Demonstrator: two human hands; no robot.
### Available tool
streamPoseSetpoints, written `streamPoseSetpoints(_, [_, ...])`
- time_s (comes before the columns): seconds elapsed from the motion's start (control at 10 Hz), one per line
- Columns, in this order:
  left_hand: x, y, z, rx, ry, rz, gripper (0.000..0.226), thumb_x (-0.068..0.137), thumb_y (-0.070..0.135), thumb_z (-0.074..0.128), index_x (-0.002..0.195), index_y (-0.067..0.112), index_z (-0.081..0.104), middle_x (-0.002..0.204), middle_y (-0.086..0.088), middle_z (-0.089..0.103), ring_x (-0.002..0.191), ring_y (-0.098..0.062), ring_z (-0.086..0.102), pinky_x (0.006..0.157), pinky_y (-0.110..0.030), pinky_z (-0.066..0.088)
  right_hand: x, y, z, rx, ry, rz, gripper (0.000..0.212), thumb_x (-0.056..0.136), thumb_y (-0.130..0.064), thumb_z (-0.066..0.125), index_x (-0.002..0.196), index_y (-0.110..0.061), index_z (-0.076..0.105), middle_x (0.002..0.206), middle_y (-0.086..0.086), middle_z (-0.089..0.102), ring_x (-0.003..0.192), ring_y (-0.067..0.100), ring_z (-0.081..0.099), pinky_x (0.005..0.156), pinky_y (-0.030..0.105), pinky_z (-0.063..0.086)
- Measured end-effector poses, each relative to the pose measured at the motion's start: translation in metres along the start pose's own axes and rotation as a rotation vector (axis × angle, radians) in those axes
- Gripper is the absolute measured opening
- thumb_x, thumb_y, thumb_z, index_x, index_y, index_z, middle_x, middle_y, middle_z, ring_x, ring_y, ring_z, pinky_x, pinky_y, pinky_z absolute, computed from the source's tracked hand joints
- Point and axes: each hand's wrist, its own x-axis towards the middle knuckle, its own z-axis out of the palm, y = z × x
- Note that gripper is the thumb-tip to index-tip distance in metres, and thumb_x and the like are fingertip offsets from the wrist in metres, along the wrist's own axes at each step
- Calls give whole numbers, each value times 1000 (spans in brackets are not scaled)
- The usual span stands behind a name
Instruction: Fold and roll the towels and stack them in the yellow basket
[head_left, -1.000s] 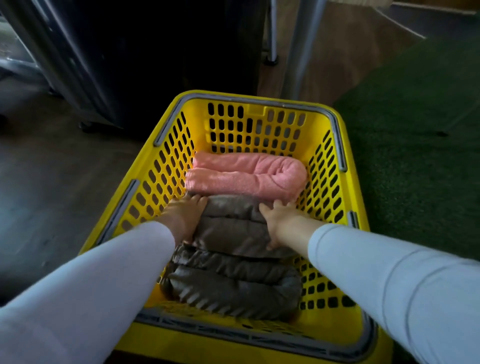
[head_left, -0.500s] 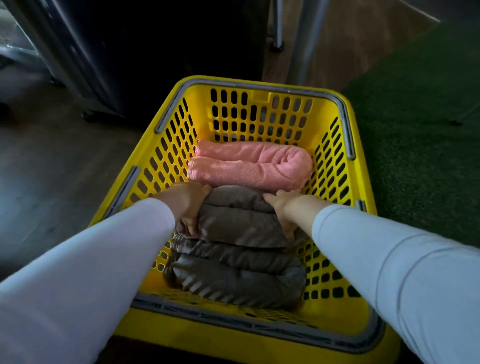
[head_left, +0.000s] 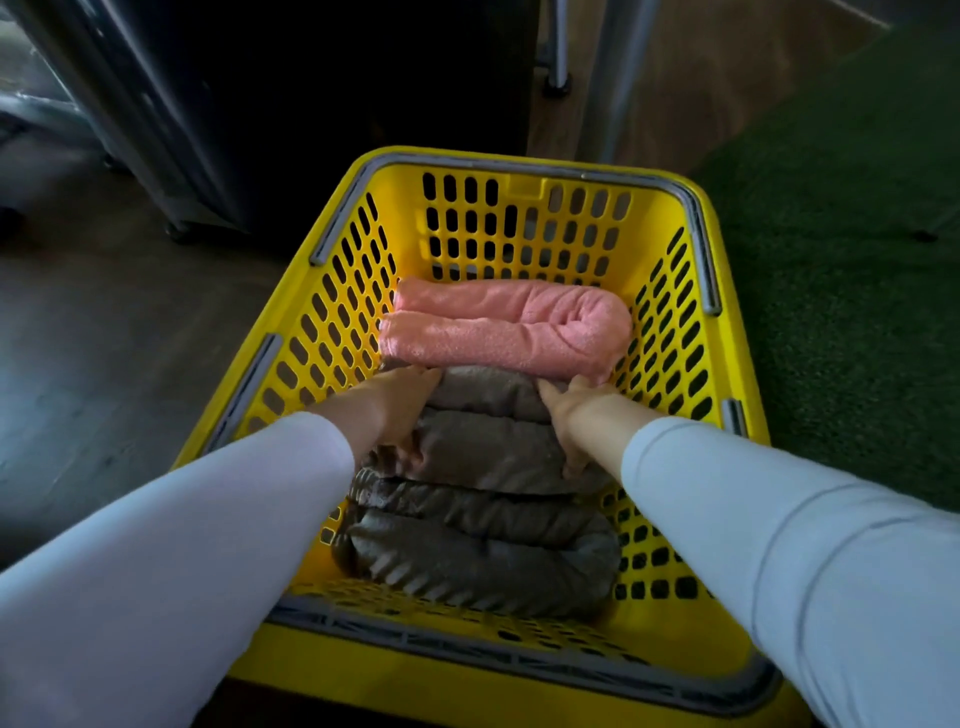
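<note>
Both hands have crept forward: left hand and right hand, fingers curled, grip the upper brown towel by its ends in the yellow basket, pink towel touching it at twelve o'clock.

A green mat lies out past the right hand; a dark cabinet stands on wooden floor beyond the left hand, metal legs beside it.
</note>
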Motion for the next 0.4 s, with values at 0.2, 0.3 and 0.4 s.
streamPoseSetpoints(0.2, [-3, -1, 4, -196, 61, -20, 94, 72, 23, 86, 148, 30, 31, 142, -7, 49, 119, -30, 57, 97, -44, 53, -13, 13, -6, 48, 32, -69, 131, 69, -42, 88, 155, -36, -11, 153, 14, 18, 142, 43, 25, 110, 51, 38])
streamPoseSetpoints(0.3, [-9, -10, 1, -241, 52, -29, 104, 63, 27, 91, 144, 43, 28, 134, -1, 55, 108, -25, 64, 87, -47, 58, -19, 16, -14, 39, 0, -84, 137, 62, -45, 91, 155, -36, -9, 155, 12, 14, 143, 41, 23, 108, 54, 40])
streamPoseSetpoints(0.4, [-13, -10, -19, -297, 74, 12, 99, 57, 29, 94, 140, 38, 40, 132, 4, 56, 125, -25, 52, 104, -47, 46, -26, 23, -34, 65, 37, -152, 131, 61, -46, 91, 156, -35, 2, 159, 9, 18, 141, 38, 31, 106, 53, 42])
